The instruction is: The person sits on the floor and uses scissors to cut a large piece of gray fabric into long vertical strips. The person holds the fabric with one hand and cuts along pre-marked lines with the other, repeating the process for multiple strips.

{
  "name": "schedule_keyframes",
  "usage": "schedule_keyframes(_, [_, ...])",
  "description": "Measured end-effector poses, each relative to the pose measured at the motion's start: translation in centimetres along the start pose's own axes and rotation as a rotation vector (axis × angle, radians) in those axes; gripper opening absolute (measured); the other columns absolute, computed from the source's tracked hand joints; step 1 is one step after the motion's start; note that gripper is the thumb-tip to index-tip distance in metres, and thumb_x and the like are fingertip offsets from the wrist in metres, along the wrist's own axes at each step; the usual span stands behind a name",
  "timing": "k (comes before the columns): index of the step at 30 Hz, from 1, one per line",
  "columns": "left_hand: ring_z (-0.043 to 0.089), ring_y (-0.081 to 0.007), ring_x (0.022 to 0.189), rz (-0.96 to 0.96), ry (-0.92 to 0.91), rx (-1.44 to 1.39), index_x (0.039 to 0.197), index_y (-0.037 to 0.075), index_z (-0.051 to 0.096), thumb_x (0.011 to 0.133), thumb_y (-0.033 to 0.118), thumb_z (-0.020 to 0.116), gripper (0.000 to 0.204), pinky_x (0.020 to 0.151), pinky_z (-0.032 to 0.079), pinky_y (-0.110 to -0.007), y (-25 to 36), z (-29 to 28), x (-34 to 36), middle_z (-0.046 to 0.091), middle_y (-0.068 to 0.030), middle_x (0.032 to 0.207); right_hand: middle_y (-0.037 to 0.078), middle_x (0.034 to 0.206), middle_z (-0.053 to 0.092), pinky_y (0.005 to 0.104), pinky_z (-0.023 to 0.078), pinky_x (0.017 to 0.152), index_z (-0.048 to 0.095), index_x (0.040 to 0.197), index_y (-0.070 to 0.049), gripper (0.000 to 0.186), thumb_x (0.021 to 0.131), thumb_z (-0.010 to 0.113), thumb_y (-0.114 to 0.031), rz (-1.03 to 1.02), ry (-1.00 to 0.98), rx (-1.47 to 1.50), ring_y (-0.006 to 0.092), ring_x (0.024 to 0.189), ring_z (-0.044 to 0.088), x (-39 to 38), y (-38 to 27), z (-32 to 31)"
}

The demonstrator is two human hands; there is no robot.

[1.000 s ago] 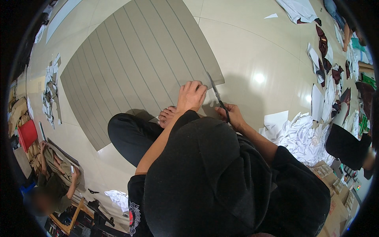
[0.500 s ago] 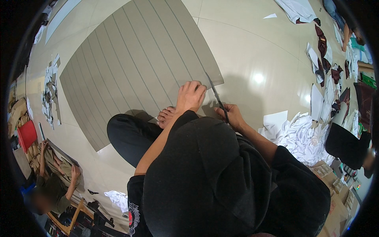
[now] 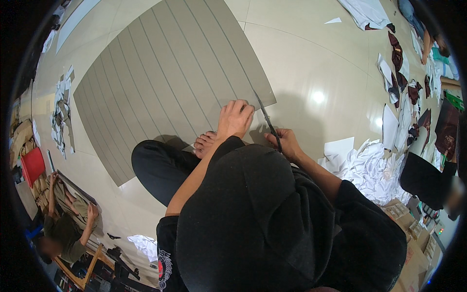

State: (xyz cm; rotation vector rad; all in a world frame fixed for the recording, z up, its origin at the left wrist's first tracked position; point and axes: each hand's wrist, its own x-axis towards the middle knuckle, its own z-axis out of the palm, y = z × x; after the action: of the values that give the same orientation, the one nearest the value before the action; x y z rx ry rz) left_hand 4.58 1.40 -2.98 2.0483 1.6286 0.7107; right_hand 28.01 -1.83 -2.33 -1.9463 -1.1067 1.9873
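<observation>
A large grey-brown sheet [image 3: 160,73] with dark parallel lines lies spread over the floor in front of me. My left hand [image 3: 236,118] rests at its near right edge, fingers curled over the border; whether they pinch the sheet is hard to see. Wrapped around the handles of long dark scissors [image 3: 266,118], my right hand [image 3: 286,143] sits just past the sheet's near right corner. The blades reach over the edge along the line nearest that corner. My bare foot [image 3: 205,142] rests by the sheet's near edge, beside my left wrist.
White crumpled scraps [image 3: 369,168] are heaped at the right, with maroon and white pieces [image 3: 398,56] beyond. Grey and white strips [image 3: 62,114] lie at the left. A person [image 3: 68,228] sits at the lower left; others are at the right rim. Cardboard boxes [image 3: 411,243] stand lower right.
My hands, the scissors and the sheet look almost unmoved. The person at the lower left has shifted their head slightly.
</observation>
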Motion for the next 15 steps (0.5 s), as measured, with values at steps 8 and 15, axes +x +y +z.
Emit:
schedule_keyframes(8, [0.060, -0.0282, 0.105, -0.003, 0.008, -0.014, 0.105, 0.012, 0.069, 0.087, 0.012, 0.076, 0.019, 0.087, 0.048, -0.043, 0.01, 0.01, -0.08, 0.064, -0.0034, 0.110, -0.002, 0.062, 0.055, 0.0262, 0.034, 0.050, 0.063, 0.072, -0.006, 0.035, 0.095, 0.077, -0.029, 0.008, 0.003, -0.017, 0.0066, 0.054, 0.047, -0.09, -0.13, -0.01])
schedule_keyframes(15, [0.060, -0.0290, 0.103, -0.002, 0.019, -0.030, 0.103, 0.011, 0.069, 0.085, 0.010, 0.076, 0.019, 0.086, 0.050, -0.044, 0.08, -0.33, 0.00, 0.064, -0.0039, 0.108, 0.002, 0.061, 0.056, 0.0297, 0.039, 0.045, 0.064, 0.072, -0.005, 0.043, 0.090, 0.080, -0.040, -0.009, -0.004, 0.007, 0.0114, 0.050, 0.053, 0.47, 0.44, 0.16])
